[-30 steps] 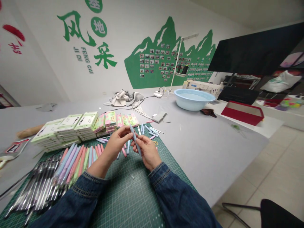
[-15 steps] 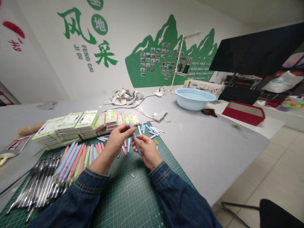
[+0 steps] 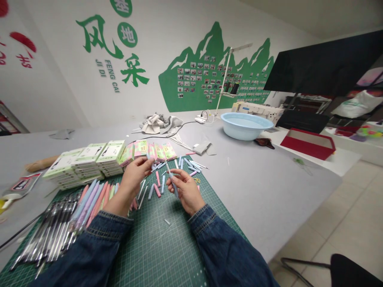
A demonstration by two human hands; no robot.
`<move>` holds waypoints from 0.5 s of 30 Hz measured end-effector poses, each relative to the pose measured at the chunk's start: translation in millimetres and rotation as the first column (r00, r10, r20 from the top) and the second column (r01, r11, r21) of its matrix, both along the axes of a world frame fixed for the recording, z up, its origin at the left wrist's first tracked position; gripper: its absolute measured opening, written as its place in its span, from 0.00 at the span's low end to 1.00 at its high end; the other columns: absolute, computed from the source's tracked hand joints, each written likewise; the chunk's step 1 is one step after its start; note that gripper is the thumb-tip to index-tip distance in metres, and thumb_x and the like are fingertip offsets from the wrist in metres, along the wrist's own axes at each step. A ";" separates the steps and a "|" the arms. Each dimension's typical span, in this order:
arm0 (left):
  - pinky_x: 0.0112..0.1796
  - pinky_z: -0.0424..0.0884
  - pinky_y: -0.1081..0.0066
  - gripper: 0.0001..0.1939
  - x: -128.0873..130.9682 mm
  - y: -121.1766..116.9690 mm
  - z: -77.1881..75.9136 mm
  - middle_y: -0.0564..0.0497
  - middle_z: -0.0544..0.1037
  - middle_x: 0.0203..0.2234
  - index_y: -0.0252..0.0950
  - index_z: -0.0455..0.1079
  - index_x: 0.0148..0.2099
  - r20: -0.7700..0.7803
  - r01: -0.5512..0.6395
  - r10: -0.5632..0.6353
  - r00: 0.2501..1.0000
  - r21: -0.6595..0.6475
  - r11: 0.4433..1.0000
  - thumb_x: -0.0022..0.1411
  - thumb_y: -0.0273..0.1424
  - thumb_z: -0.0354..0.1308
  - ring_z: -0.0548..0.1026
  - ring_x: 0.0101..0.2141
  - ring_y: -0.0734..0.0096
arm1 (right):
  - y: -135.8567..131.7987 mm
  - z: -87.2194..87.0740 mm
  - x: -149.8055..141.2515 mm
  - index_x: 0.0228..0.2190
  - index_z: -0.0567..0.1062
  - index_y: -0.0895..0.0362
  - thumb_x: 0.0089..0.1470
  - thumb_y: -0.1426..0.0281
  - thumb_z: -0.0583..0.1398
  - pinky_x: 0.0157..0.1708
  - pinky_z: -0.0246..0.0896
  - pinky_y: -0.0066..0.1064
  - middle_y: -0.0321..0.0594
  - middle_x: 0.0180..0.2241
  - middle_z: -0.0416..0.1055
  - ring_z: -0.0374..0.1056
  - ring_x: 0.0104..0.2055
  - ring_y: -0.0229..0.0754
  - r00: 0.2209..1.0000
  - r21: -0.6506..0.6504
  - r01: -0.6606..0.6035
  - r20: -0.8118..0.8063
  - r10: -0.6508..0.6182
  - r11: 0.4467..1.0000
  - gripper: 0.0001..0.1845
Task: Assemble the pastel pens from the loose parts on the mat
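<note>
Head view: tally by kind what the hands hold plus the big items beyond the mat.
blue pen, in right hand: 1
blue basin: 1
red box: 1
sewing machine: 1
Total: 4

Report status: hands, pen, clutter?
Right hand shut on blue pen, tip up. Left hand apart, pinching a small cap, barely visible. Loose caps and pastel barrels on the mat.

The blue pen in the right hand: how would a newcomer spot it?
Start at the green gridded cutting mat on the grey table. Above its far half, the right hand pinches a slim pale-blue plastic pen barrel. Unlike the loose pastel pen pieces lying flat, it is lifted and tilted.
</note>
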State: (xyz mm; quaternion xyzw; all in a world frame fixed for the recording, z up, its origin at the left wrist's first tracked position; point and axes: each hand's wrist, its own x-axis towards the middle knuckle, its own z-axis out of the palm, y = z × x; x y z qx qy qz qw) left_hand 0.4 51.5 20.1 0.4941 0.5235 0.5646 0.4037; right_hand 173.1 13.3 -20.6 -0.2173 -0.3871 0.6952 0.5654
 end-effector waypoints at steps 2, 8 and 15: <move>0.26 0.59 0.72 0.12 -6.7 -3.4 -20.6 0.53 0.71 0.18 0.36 0.70 0.24 -0.438 0.023 -0.058 0.897 -0.085 0.996 0.45 0.40 0.64 0.68 0.22 0.70 | -0.1 -0.1 -0.1 0.39 0.74 0.56 0.46 0.67 0.66 0.25 0.58 0.24 0.37 0.26 0.74 0.65 0.24 0.32 1.000 0.002 0.007 -0.002 -0.007 1.000 0.15; 0.26 0.56 0.69 0.08 -20.3 -7.8 -62.4 0.47 0.75 0.19 0.39 0.68 0.23 -0.887 -0.100 -0.057 0.459 -0.115 0.988 0.44 0.37 0.62 0.74 0.28 0.57 | -0.5 -0.1 0.7 0.39 0.73 0.56 0.46 0.67 0.66 0.26 0.62 0.24 0.36 0.27 0.73 0.68 0.25 0.33 0.999 -0.073 -0.005 -0.044 0.002 0.997 0.16; 0.30 0.61 0.68 0.11 -8.6 -16.9 -30.5 0.45 0.79 0.27 0.40 0.75 0.29 -0.811 -0.064 0.055 0.583 0.022 0.998 0.52 0.41 0.57 0.74 0.32 0.56 | -0.1 -0.1 1.8 0.39 0.72 0.56 0.45 0.65 0.67 0.26 0.64 0.25 0.36 0.26 0.73 0.70 0.26 0.35 0.998 -0.121 -0.004 -0.058 -0.003 0.993 0.18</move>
